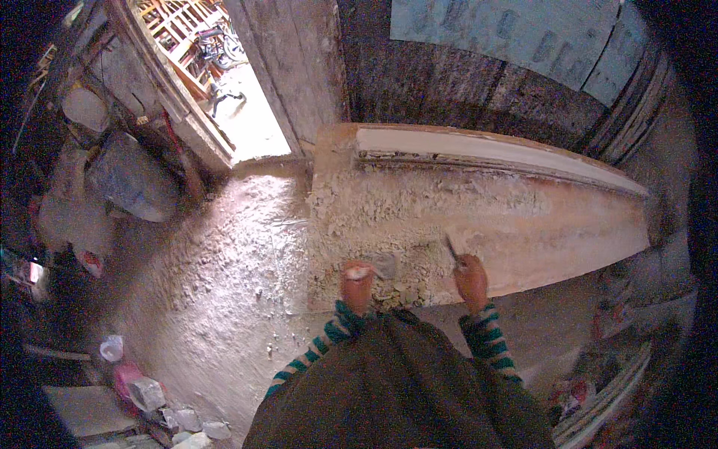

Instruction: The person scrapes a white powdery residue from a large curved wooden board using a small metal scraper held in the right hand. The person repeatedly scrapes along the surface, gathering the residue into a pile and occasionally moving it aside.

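Observation:
My left hand point(355, 287) is closed around a tool with a flat grey blade point(385, 266), perhaps a scraper, at the near edge of a wide board-like work surface point(576, 239). To its right, my right hand point(471, 283) grips a thin dark tool point(451, 247) that looks like a knife or narrow spatula, its tip pointing away from me. Pale crumbs and lumps point(407, 280), perhaps plaster, lie thick on the surface between and beyond my hands. Along the far edge runs a long, smooth, whitish strip point(479, 150).
An open doorway point(250, 112) at the far left lets in bright light; a motorcycle-like vehicle and wooden frames show outside. Dusty floor point(217, 262) lies left of the surface. Sacks point(131, 176) and a pale bucket point(86, 108) stand at left, whitish crumpled pieces point(146, 393) lower left.

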`<control>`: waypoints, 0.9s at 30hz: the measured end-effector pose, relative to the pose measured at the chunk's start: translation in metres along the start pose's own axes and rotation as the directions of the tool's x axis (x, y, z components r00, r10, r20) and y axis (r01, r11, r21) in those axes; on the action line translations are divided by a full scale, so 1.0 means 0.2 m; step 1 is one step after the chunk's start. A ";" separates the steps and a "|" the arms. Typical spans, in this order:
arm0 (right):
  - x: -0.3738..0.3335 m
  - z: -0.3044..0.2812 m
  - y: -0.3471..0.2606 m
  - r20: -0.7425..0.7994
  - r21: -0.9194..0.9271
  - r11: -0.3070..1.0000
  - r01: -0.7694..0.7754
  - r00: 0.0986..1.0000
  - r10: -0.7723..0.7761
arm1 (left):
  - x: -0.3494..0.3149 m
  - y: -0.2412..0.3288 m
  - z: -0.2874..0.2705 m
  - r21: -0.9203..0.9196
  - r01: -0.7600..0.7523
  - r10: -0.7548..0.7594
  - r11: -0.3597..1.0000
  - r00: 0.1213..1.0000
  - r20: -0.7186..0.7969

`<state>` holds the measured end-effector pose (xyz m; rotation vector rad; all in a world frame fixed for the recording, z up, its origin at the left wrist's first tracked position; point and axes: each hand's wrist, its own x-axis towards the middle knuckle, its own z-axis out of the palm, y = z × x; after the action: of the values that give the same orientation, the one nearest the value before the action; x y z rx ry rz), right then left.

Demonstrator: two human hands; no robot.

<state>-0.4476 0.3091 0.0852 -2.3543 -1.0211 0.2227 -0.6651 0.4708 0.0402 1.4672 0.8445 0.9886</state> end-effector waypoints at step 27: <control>-0.41 0.56 -0.58 0.126 -0.005 0.982 -0.189 0.974 0.188 | 0.23 -0.13 -0.62 0.033 -0.064 0.067 0.997 0.994 -0.084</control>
<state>-0.6161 0.3625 0.0506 -2.4578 -0.8507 0.4519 -0.7601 0.5635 0.0238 1.4954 0.8806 1.0975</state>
